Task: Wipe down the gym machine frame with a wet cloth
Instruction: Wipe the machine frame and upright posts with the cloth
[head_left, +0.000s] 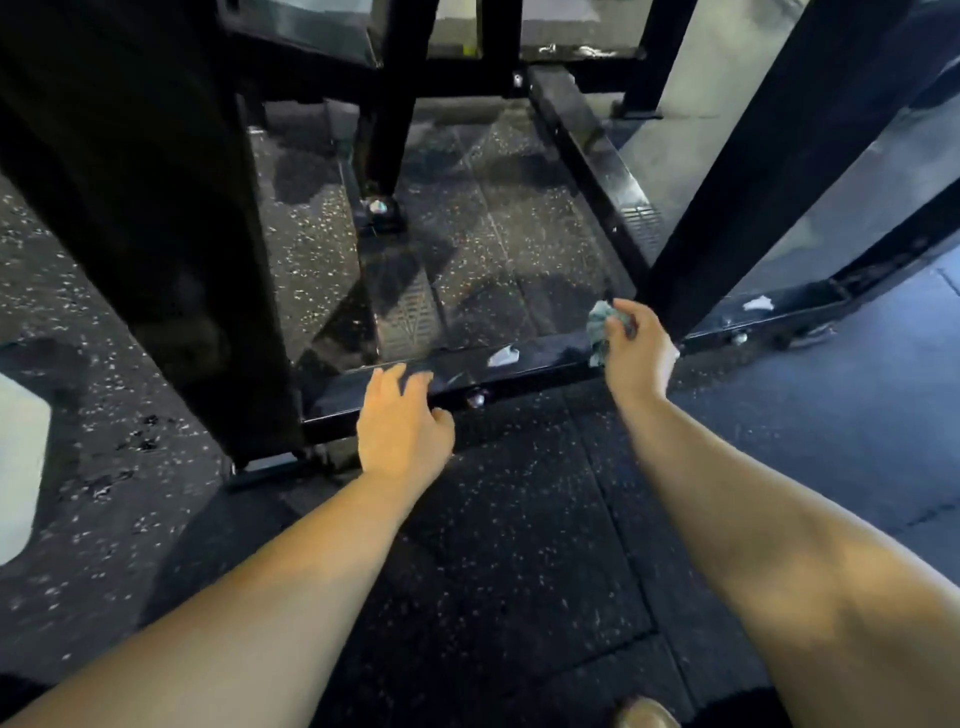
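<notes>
Dim, softly blurred view. Pale glare streaks the glossy black metal frame bar (540, 369) at centre; shadows pool on the speckled black rubber floor (519, 519). Straight lines bow toward the edges.

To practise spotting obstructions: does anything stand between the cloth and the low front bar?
Nothing visible. The right hand holds the cloth right at the low front bar; the left hand rests on it farther left.

both bare forearms reach forward from 6 o'clock. the left grip (402, 421) lies palm down, fingers spread and relaxed toward 12 o'clock. the right grip (636, 353), at 2 o'clock from it, curls its fingers round a crumpled cloth (597, 325).
</notes>
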